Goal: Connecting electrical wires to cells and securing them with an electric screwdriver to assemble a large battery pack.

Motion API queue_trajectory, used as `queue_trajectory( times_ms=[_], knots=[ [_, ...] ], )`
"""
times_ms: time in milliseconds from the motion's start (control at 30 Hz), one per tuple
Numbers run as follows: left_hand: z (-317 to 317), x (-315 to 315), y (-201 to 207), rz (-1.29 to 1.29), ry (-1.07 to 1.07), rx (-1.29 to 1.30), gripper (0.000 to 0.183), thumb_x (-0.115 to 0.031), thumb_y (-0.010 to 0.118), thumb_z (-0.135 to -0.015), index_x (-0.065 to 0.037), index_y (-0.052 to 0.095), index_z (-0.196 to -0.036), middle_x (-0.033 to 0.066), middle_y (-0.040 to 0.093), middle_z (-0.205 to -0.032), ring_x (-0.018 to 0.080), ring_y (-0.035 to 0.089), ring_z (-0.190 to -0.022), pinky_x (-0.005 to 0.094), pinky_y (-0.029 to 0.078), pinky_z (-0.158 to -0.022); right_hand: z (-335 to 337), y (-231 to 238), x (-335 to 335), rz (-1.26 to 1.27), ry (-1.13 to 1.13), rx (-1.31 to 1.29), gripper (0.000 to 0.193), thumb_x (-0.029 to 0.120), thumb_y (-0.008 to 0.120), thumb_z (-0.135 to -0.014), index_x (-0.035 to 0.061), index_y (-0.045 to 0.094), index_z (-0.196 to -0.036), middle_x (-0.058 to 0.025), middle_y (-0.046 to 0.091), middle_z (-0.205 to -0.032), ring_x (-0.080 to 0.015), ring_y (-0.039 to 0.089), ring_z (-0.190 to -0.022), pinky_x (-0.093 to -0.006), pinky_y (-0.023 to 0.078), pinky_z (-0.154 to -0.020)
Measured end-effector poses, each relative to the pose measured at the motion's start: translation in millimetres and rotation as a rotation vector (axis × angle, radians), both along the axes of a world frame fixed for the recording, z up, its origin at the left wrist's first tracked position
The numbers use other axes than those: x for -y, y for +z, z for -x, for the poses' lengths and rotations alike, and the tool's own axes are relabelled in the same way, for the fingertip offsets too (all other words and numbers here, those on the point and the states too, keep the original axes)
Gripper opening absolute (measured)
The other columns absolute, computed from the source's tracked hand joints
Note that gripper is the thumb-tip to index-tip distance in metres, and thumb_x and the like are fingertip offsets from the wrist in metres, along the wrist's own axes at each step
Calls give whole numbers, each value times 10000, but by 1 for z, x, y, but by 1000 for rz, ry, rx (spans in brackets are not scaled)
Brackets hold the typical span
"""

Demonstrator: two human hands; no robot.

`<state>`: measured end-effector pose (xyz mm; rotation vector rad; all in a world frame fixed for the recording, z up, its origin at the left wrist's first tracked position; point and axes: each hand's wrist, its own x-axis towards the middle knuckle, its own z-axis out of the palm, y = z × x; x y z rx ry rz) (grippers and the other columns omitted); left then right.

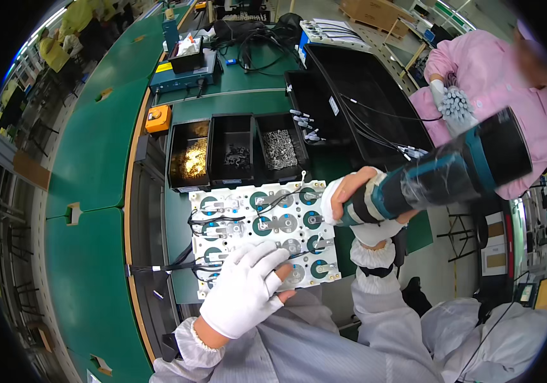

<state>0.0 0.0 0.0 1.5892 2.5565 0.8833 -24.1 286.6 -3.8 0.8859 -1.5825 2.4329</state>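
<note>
Currently right hand (349,195) gripping one driver (436,175); left hand (246,290), fingers apart, over one board (241,193); three bins (232,131).

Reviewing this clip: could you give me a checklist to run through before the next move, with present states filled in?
1. Right hand gripping the power tool: ok.
2. Tool tip seated: cannot tell, hidden from view.
3. Left hand apart from the right hand: ok.
4. White panel free of black wires: not ok, several lie across it.
5. Silver hardware held in a bin: ok.
</note>
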Motion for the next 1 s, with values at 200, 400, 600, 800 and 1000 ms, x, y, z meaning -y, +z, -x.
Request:
queue_trajectory(
  times_ms=[200, 400, 600, 800, 1000],
  knots=[
    [-6, -12, 13, 26, -25, -55, 615, -111, 855, -611, -100, 645, -1189, 99, 616, -1287, 351, 578, -1201, 481, 461, -1018, -34, 62, 14, -174, -668, -2, 1283, 1081, 325, -602, -119, 569, -988, -144, 638, -647, -217, 605, -552, -320, 515, -543],
    [-15, -16, 5, 156, 10, -191, 510, -7, 749, -771, -66, 611, -1258, 132, 573, -1341, 357, 568, -1201, 430, 449, -1047, -115, 23, 16, 221, -515, 122, 517, 524, 655, -970, 11, 721, -984, -54, 693, -830, -93, 622, -684, -293, 484, -619],
    [-21, 0, -27, 76, 267, 225, 481, -132, 674, -998, 17, 493, -1418, 96, 569, -1336, 173, 563, -1160, 309, 433, -1044, -235, -72, 36, 440, -371, 163, 576, 569, 597, -987, 16, 733, -904, -20, 687, -716, -112, 624, -640, -290, 507, -604],
    [11, 23, -30, 156, 330, -107, 555, -227, 673, -1007, 35, 466, -1450, 138, 574, -1380, 198, 550, -1198, 341, 416, -1066, -266, -127, 62, 395, -362, 298, 548, 559, 651, -948, 18, 718, -885, -21, 614, -664, -143, 618, -569, -283, 488, -531],
    [21, 26, -24, 190, 425, -147, 444, -182, 707, -968, 45, 576, -1326, 128, 677, -1236, 203, 603, -1099, 351, 451, -1018, -262, -172, 68, 183, -418, 257, 537, 541, 675, -921, 7, 729, -919, -123, 673, -660, -233, 662, -576, -348, 505, -557]
  ],
)
